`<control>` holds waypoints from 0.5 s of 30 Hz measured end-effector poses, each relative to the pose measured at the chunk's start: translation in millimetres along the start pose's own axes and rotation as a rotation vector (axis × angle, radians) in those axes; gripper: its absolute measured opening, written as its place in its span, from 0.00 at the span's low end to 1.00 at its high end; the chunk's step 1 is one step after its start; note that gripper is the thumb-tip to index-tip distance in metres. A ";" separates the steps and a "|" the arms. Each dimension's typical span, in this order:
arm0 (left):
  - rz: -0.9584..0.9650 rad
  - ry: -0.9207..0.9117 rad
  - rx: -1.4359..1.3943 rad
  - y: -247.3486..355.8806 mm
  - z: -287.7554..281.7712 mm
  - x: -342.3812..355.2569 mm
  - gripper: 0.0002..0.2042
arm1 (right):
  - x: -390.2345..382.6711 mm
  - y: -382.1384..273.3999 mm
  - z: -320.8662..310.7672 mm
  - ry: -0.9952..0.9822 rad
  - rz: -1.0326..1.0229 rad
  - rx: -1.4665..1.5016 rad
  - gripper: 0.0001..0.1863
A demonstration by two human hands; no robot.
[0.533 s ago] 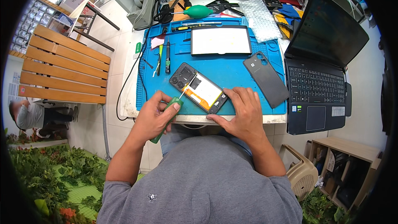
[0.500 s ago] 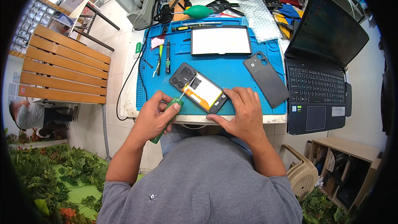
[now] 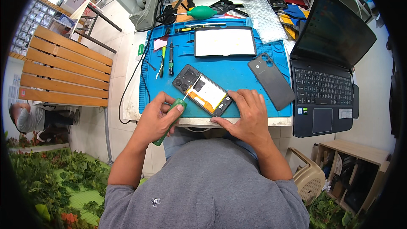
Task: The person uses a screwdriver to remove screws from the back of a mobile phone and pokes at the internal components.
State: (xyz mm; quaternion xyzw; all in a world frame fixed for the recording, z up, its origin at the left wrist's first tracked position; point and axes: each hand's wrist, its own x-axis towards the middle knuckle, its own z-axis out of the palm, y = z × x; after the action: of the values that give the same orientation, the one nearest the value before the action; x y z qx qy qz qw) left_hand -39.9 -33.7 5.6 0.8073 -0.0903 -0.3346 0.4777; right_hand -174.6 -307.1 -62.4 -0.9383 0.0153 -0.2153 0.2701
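A smartphone (image 3: pixel 202 91) with its back off lies slantwise on a blue repair mat (image 3: pixel 237 70), its camera block at the upper left and an orange ribbon cable and white battery showing. My left hand (image 3: pixel 157 116) is closed round a green-handled screwdriver (image 3: pixel 172 116); the thin shaft reaches over the phone's left edge, near the orange cable. Whether the tip touches a part is too small to tell. My right hand (image 3: pixel 247 112) has thumb and fingers apart, the fingertips at the phone's lower right corner. To the right rests a loose dark back cover (image 3: pixel 272 81).
Beyond the phone stands a shallow white-faced tray (image 3: pixel 225 41). Pen-like tools (image 3: pixel 171 59) lie left of it, with a green air blower (image 3: pixel 202 12) behind. An opened laptop (image 3: pixel 324 80) borders the mat on the right; black cables (image 3: pixel 137 72) hang at the left edge.
Almost nothing differs. The whole view has shifted very slightly, while both hands, the screwdriver and the phone keep their places relative to each other.
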 end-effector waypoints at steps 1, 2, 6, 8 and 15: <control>0.001 -0.009 0.006 0.5 -0.2 -0.5 0.19 | 0.3 -0.3 -0.4 -0.002 0.001 -0.001 0.46; 0.005 -0.003 0.001 0.0 -0.7 -0.2 0.19 | 0.0 0.0 -0.5 0.001 0.000 0.000 0.46; 0.008 0.007 -0.007 -0.1 -0.9 -2.6 0.19 | -0.8 0.5 0.2 0.008 -0.004 0.002 0.46; 0.005 -0.001 -0.003 0.2 0.1 -4.1 0.19 | -0.6 0.5 0.5 0.014 -0.008 0.002 0.46; -0.008 0.005 -0.008 0.7 -0.2 -3.2 0.19 | -0.8 0.9 0.4 0.021 -0.012 0.004 0.46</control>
State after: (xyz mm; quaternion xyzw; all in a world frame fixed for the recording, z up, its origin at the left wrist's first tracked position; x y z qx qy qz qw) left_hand -42.2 -32.4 7.7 0.8064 -0.0844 -0.3351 0.4799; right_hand -175.0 -307.6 -63.5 -0.9356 0.0120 -0.2266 0.2705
